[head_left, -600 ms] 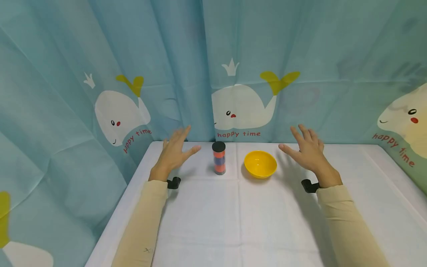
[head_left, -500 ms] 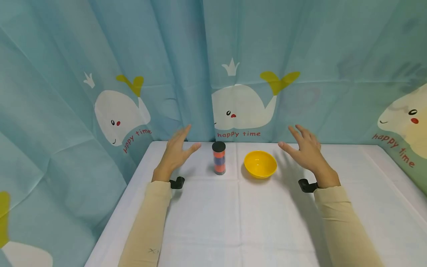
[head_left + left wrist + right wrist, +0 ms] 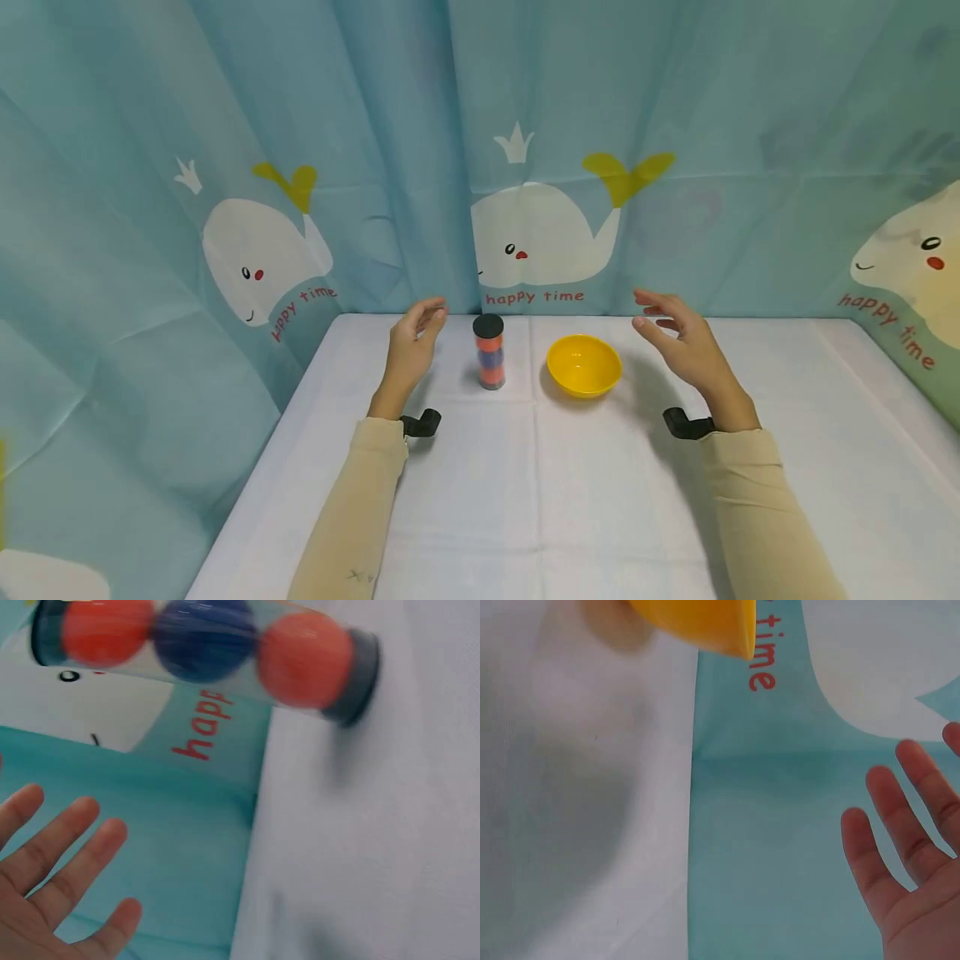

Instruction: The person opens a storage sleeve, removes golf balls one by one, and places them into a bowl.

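Upright on the white table stands a clear tube (image 3: 491, 357) with black caps; in the left wrist view the tube (image 3: 202, 637) shows two red-orange balls with a dark blue one between them. To its right is a yellow bowl (image 3: 584, 367), and only part of the bowl (image 3: 705, 622) shows in the right wrist view. My left hand (image 3: 411, 350) hovers just left of the tube, fingers loosely bent and apart from it. On the far side of the bowl my right hand (image 3: 688, 346) hangs over the table, thumb and fingers spread, holding nothing.
A light blue curtain (image 3: 390, 125) with whale prints rises along the table's back edge and both sides. The white tablecloth (image 3: 510, 500) stretches forward from the tube and bowl. A black camera mount (image 3: 422, 422) juts inward from the left wrist, another (image 3: 686, 423) from the right.
My left hand has shifted right, closer to the tube, and its fingers have bent more. The right hand's fingers have tipped inward toward the bowl. Tube and bowl stay put on the table.
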The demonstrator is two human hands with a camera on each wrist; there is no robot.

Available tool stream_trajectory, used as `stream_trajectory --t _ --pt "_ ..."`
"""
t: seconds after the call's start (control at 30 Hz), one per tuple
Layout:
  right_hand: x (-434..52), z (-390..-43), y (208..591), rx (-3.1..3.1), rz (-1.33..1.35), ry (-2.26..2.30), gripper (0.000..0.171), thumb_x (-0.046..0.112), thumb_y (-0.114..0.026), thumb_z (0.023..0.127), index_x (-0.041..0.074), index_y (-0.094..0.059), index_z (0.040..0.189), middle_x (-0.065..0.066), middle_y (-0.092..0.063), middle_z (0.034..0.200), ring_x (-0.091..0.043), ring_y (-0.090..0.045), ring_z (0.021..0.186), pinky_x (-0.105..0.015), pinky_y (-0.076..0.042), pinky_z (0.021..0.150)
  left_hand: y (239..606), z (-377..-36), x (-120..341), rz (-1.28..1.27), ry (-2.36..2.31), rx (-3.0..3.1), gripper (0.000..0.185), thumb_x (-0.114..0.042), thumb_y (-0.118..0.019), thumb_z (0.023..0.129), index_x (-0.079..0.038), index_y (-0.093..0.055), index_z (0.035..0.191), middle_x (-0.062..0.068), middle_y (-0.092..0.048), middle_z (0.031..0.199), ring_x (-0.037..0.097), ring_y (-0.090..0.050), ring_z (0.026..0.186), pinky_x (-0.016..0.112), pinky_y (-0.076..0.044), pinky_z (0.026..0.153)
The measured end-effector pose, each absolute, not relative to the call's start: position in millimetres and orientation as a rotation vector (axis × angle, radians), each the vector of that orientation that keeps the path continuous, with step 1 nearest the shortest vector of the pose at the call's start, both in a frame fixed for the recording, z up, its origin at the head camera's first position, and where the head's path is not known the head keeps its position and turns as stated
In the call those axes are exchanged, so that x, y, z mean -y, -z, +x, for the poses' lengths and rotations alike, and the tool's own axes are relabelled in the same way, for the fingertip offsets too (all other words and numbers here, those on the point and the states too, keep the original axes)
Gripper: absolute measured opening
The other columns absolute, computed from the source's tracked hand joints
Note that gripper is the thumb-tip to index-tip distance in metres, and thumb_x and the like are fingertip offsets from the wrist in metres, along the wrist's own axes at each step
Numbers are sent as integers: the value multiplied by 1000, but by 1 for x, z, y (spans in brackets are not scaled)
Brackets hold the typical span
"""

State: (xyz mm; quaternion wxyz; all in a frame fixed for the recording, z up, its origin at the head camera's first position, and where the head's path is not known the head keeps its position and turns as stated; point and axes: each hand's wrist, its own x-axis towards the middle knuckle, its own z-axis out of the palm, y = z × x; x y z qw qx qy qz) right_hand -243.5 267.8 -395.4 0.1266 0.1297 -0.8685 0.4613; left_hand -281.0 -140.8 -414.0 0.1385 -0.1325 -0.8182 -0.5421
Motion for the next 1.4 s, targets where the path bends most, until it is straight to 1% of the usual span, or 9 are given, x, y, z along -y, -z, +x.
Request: stream_trajectory --t 0.07,0.17,0.27,0.37,0.6,0.8,1.0,1.23,1.4 --pt "-269 -243 394 2524 365 -1334 46 30 -59 105 19 -54 149 -5 -60 138 -1 -54 115 -23 -42 104 416 -282 139 -411 1575 2375 35 -28 -52 109 -11 -60 138 13 -68 130 28 -65 122 46 -45 112" --pt "-270 -243 392 2509 368 -1335 43 28 -60 104 16 -57 145 -7 -64 130 5 -55 108 -11 -41 95 417 -281 135 -461 1596 2393 29 -12 -51 107 -9 -61 134 13 -68 127 32 -67 119 43 -50 108" --pt "-266 -243 392 2497 393 -1351 40 26 -60 104 15 -59 142 -12 -65 127 4 -57 106 -11 -42 94 419 -279 130 -488 1602 2424 33 1 -50 103 -8 -64 131 12 -69 126 34 -67 117 42 -52 104" --pt "-260 -244 392 2482 435 -1358 38 22 -61 104 13 -61 140 -13 -67 124 3 -59 104 -11 -43 93 423 -278 125 -527 1603 2474 41 7 -50 97 -10 -64 132 11 -69 126 34 -67 116 46 -50 105" --pt "-243 -239 386 2461 531 -1390 37 18 -63 102 12 -62 139 1 -66 117 1 -61 103 -12 -44 94 426 -276 116 -642 1606 2623 59 6 -58 85 -20 -59 138 4 -66 128 27 -62 120 55 -45 109" --pt "-228 -236 383 2452 613 -1392 36 16 -63 102 11 -61 138 -6 -66 118 -1 -60 104 -12 -44 95 428 -274 113 -668 1510 2706 58 -7 -72 85 -22 -57 139 3 -65 127 27 -61 118 52 -48 104" --pt "-213 -234 387 2455 696 -1416 35 13 -62 103 12 -61 138 -9 -67 118 -2 -62 104 -14 -46 97 438 -272 111 -556 1498 2742 57 -29 -86 83 -23 -60 133 3 -69 123 26 -63 113 49 -51 98" --pt "-201 -234 393 2464 766 -1433 34 11 -62 101 11 -62 136 -9 -68 116 -9 -63 103 -15 -47 97 449 -274 104 -537 1453 2742 51 -30 -85 85 -15 -65 129 5 -73 120 25 -67 106 45 -54 93" --pt "-193 -233 396 2466 804 -1464 35 11 -63 101 12 -62 136 -16 -69 118 -14 -64 104 -17 -48 97 451 -272 100 -501 1455 2754 48 -32 -82 88 -14 -66 129 4 -73 122 25 -68 109 46 -54 94"
